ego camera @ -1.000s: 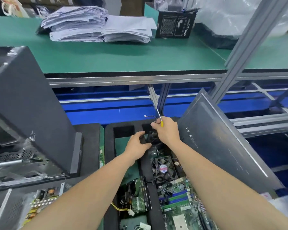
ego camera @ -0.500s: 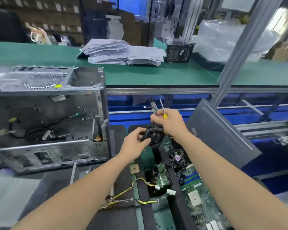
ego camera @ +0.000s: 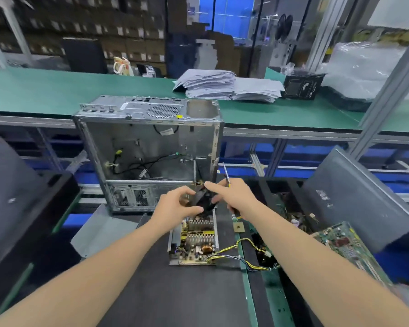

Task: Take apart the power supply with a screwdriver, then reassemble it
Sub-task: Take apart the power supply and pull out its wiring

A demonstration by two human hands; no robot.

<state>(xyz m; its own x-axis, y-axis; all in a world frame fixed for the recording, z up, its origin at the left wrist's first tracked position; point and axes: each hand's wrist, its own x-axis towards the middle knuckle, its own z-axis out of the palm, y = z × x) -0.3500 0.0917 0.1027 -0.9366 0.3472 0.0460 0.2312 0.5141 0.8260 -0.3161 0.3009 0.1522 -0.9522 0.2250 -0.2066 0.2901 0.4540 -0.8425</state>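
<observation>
Holding a black part (ego camera: 202, 199) between them at the centre of the frame, both hands hover just above the far end of the power supply (ego camera: 194, 243). The left hand (ego camera: 175, 206) curls its fingers and thumb round the part's left side. The right hand (ego camera: 235, 197) grips a screwdriver (ego camera: 226, 173) in its palm, the thin shaft sticking up and away past the knuckles, while its straight forefinger lies along the part's top edge. The part is blurred; it may be a small fan.

The power supply lies open on a black mat (ego camera: 175, 293) in the lower centre, its circuit board, heat-sink fins and a copper coil showing. A bundle of yellow and black wires (ego camera: 243, 254) trails from its near right corner toward the right. A flat grey metal sheet (ego camera: 99, 232) lies just left of it.

Behind the hands, an empty computer case (ego camera: 149, 147) stands with its open side facing the camera and loose cables inside. At the lower right a green motherboard (ego camera: 345, 246) lies tilted beside a dark side panel (ego camera: 359, 199), which leans upright. Across the upper part of the frame runs a green bench (ego camera: 57, 90) carrying a stack of papers (ego camera: 222, 86) and, to their right, a small black box (ego camera: 302, 87)
</observation>
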